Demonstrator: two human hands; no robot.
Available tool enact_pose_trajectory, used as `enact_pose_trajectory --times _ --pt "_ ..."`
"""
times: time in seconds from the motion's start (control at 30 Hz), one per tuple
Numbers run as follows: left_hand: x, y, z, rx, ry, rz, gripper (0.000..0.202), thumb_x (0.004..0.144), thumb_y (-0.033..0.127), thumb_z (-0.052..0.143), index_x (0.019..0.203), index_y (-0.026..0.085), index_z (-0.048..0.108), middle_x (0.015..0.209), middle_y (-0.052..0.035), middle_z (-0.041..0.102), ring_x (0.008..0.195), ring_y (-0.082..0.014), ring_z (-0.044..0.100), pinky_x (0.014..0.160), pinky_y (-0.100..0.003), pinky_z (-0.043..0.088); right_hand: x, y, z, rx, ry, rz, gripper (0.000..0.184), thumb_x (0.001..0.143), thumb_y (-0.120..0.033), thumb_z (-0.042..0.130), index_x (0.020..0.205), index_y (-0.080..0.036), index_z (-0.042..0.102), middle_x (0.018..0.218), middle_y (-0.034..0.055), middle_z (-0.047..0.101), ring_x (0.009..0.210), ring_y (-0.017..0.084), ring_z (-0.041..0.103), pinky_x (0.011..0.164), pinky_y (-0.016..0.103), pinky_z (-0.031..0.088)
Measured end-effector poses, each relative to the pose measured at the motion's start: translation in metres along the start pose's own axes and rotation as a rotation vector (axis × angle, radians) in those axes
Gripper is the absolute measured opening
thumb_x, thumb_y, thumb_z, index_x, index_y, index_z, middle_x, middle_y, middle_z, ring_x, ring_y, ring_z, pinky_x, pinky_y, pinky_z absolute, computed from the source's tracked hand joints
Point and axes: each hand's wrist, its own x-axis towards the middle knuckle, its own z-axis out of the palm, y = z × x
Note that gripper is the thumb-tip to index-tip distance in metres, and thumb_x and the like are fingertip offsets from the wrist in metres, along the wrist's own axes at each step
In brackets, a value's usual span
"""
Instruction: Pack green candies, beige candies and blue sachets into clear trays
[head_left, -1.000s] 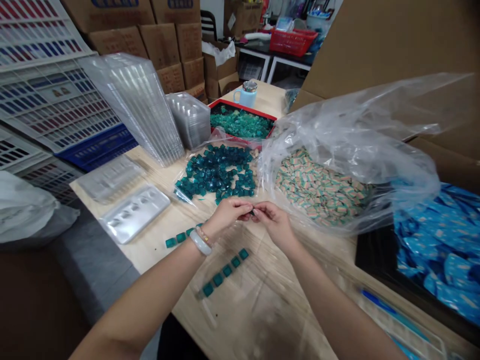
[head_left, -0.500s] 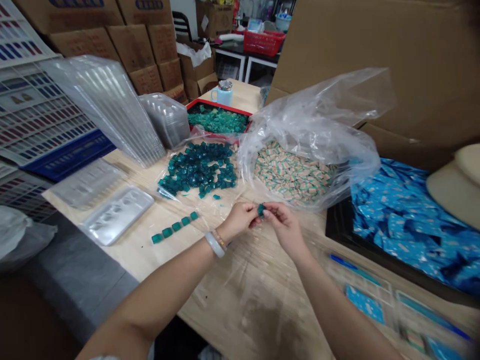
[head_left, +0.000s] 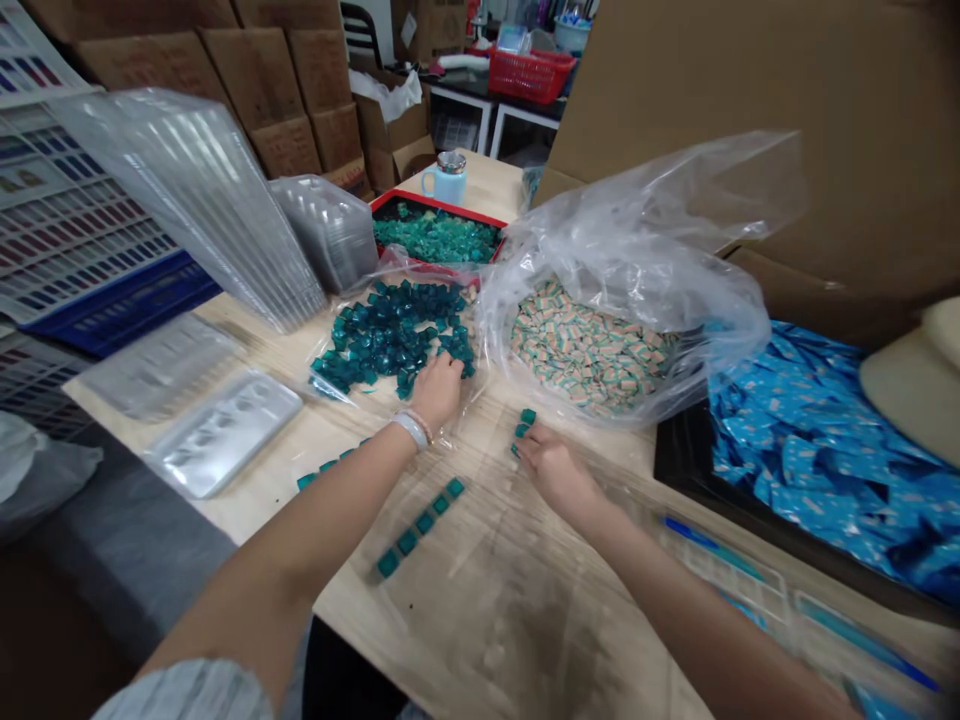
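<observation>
My left hand [head_left: 437, 390] rests on a heap of dark teal translucent cubes [head_left: 390, 340], which lies on a transparent plastic bag. Its fingers are among the cubes, and I cannot tell whether they grip any. My right hand [head_left: 555, 470] is at the table's middle, its fingertips at a short row of teal cubes [head_left: 523, 428]. A longer row of teal cubes [head_left: 420, 525] lies on the wooden table [head_left: 510, 560] between my hands. Another row [head_left: 322, 467] is partly hidden by my left forearm.
Stacked transparent blister trays [head_left: 202, 200] stand at left, with two flat trays [head_left: 225, 435] before them. Behind is a red tray of teal pieces [head_left: 436, 235]. At right are a plastic bag of wrapped pieces [head_left: 589, 355] and a black tray of blue packets [head_left: 817, 440].
My hands have parted. The left moved forward onto the heap, and the right moved back and rightward. A new short row of cubes shows at my right fingertips.
</observation>
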Motion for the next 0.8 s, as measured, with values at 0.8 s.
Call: enact_pose_trajectory --times 0.8 --pt "-0.036 0.024 -0.045 -1.718 -0.504 -0.443 0.021 0.066 0.015 0.062 0.086 0.013 0.064 0.078 -0.0032 0.062 0.065 -0.007 0.053 0.06 -0.019 0.04 0.042 -0.027 -0.025 0.563 0.435 -0.135 0.01 0.076 -0.02 0.048 0.078 -0.018 0.057 0.074 0.0033 0.058 0.068 0.014 0.055 0.062 0.027 0.045"
